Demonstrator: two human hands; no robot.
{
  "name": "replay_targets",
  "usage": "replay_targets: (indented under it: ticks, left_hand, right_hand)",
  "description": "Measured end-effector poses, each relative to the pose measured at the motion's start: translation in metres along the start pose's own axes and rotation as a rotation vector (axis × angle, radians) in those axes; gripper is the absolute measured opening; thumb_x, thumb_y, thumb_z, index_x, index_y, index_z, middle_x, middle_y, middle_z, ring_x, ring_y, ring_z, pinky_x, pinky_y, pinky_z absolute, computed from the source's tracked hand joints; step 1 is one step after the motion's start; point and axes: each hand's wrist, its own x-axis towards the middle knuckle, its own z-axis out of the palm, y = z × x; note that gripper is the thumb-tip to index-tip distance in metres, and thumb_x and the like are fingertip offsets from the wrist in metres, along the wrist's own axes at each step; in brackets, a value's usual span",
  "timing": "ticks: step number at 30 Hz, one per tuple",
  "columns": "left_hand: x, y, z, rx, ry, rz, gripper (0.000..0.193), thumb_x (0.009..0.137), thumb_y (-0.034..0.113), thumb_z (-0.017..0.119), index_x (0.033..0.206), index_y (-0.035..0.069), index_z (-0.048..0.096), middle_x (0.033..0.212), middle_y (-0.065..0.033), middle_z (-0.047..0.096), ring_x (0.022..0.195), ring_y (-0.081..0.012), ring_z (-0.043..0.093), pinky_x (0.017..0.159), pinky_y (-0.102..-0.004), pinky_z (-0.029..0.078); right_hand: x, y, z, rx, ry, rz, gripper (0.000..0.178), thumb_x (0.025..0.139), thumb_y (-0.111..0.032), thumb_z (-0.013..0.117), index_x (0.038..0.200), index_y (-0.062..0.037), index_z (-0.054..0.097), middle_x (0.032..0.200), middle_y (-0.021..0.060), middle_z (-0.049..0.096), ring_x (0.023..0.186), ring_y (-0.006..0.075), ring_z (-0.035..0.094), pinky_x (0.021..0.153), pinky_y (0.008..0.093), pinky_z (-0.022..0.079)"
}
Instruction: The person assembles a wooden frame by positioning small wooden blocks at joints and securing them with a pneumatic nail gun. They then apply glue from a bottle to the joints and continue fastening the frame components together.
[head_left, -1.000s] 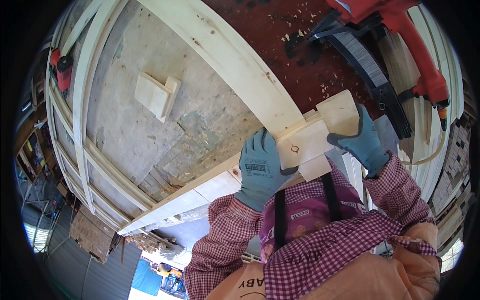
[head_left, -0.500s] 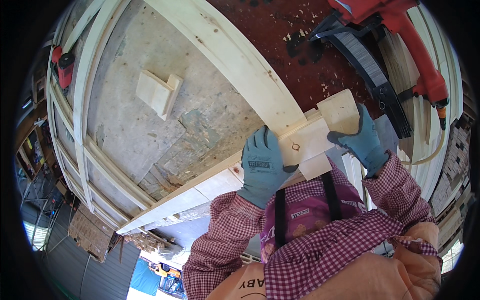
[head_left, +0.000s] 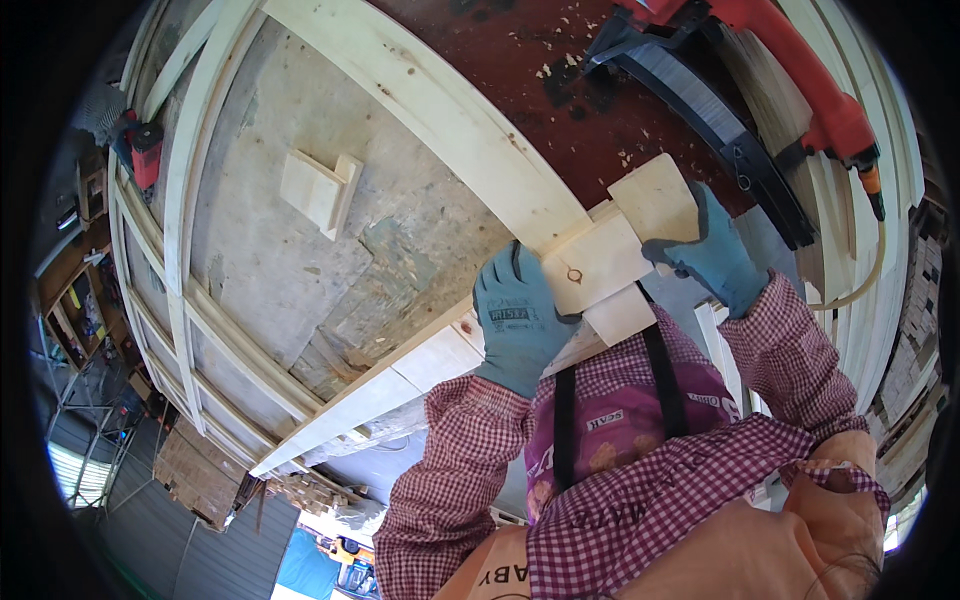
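My left hand (head_left: 522, 318), in a blue-grey work glove, is closed over the pale wooden rail (head_left: 345, 405), its thumb by a small wooden piece (head_left: 618, 316) jutting toward me. My gloved right hand (head_left: 722, 255) grips a flat wooden block (head_left: 655, 200) by its right side, thumb on the near corner. Between the hands lies a short board (head_left: 598, 268) with a ring-shaped knot. A wide plank (head_left: 465, 140) meets the rail's right end just beyond that board. The block's underside is hidden.
A red nail gun (head_left: 835, 115) with a dark magazine and a hose lies at the right, beside stacked long strips (head_left: 895, 190). Another red power tool (head_left: 145, 155) sits far left. On the worn tabletop (head_left: 260, 250) rests a small L-shaped wooden piece (head_left: 322, 192).
The whole view has shifted slightly. Both hands keep the same grips, and the boards between them look unchanged relative to each other.
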Motion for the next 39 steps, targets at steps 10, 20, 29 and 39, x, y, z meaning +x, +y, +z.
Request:
replay_targets:
  ticks: [10, 20, 29, 39]
  left_hand:
    - [0.007, 0.002, 0.001, 0.116, -0.053, -0.034, 0.082, 0.049, 0.035, 0.080, 0.112, 0.000, 0.040, 0.111, -0.0181, 0.045, 0.104, -0.0341, 0.043, 0.093, -0.0439, 0.033]
    - [0.011, 0.006, 0.000, 0.263, -0.100, -0.067, 0.082, 0.049, 0.037, 0.083, 0.109, 0.003, 0.040, 0.107, -0.0172, 0.045, 0.101, -0.0337, 0.047, 0.090, -0.0432, 0.036]
    - [0.015, 0.007, 0.003, 0.222, -0.113, -0.146, 0.088, 0.049, 0.037, 0.083, 0.116, 0.002, 0.037, 0.111, -0.0177, 0.045, 0.104, -0.0353, 0.047, 0.091, -0.0430, 0.037]
    - [0.034, -0.020, 0.024, 0.110, -0.012, -0.031, 0.089, 0.050, 0.032, 0.084, 0.117, -0.002, 0.036, 0.113, -0.0196, 0.046, 0.105, -0.0349, 0.049, 0.090, -0.0400, 0.040]
  right_hand:
    - [0.009, 0.012, -0.006, -0.091, -0.025, -0.099, 0.078, 0.066, -0.033, 0.079, 0.125, -0.0026, 0.039, 0.113, 0.0166, 0.054, 0.094, 0.0196, 0.058, 0.061, 0.0268, 0.053]
    - [0.024, 0.024, -0.005, 0.005, -0.059, -0.092, 0.094, 0.067, -0.040, 0.078, 0.136, -0.0012, 0.027, 0.117, 0.0190, 0.051, 0.060, 0.0136, 0.053, 0.044, 0.0220, 0.043]
    - [0.032, 0.026, -0.004, -0.008, -0.120, -0.165, 0.075, 0.071, -0.036, 0.075, 0.128, -0.0054, 0.036, 0.101, 0.0131, 0.056, 0.066, 0.0127, 0.054, 0.044, 0.0215, 0.044]
    - [0.048, 0.024, -0.002, -0.121, -0.035, -0.337, 0.071, 0.071, -0.037, 0.074, 0.124, -0.0056, 0.038, 0.095, 0.0137, 0.058, 0.065, 0.0171, 0.059, 0.046, 0.0265, 0.050]
